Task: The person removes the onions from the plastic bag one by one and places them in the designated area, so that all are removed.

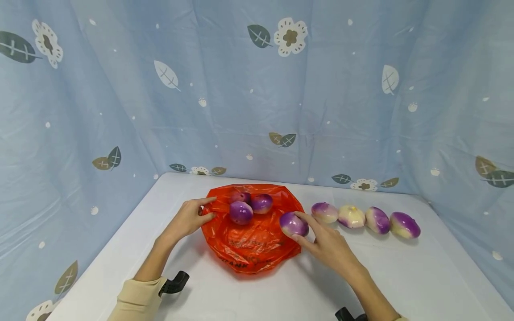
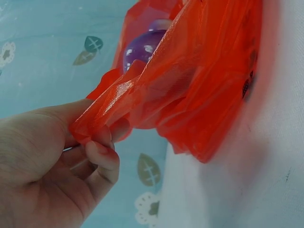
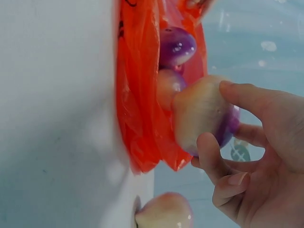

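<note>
A red plastic bag lies with its mouth spread wide on the table. Inside are three glossy purple turnips, one at the front, one to its right and one behind. At the bag's left side my left hand pinches the rim between thumb and fingers, as the left wrist view also shows. My right hand grips another purple-and-cream turnip over the bag's right edge, thumb and fingertips round it. In the right wrist view that turnip shows its pale side.
Several more purple-and-cream turnips stand in a row right of the bag, from the nearest to the far right one. The white table meets a blue patterned curtain at the back and sides.
</note>
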Available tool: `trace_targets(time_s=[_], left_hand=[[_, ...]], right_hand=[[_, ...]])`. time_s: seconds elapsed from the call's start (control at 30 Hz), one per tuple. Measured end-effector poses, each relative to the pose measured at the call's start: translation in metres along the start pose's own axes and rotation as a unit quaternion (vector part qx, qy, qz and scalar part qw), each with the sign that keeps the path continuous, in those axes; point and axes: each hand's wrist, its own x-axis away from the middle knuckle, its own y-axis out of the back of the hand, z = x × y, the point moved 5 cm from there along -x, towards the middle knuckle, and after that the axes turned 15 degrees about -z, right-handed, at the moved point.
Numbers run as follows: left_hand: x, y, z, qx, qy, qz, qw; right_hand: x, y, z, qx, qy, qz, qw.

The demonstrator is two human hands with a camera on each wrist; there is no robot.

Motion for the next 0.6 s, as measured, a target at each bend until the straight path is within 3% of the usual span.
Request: trace_targets(time_s=[0.27,0.6], left_hand=[[0.0,0.001,-0.001,0.003,-0.005,0.001,1.0],[0.0,0.0,0.0,0.003,-0.004,0.002,1.0]], right_hand=[[-0.003,0.015,-0.014,-0.007,-0.018,0.01,0.9998],[-0.002,0.026,-0.034,-0.041,-0.074,0.081,0.9931]])
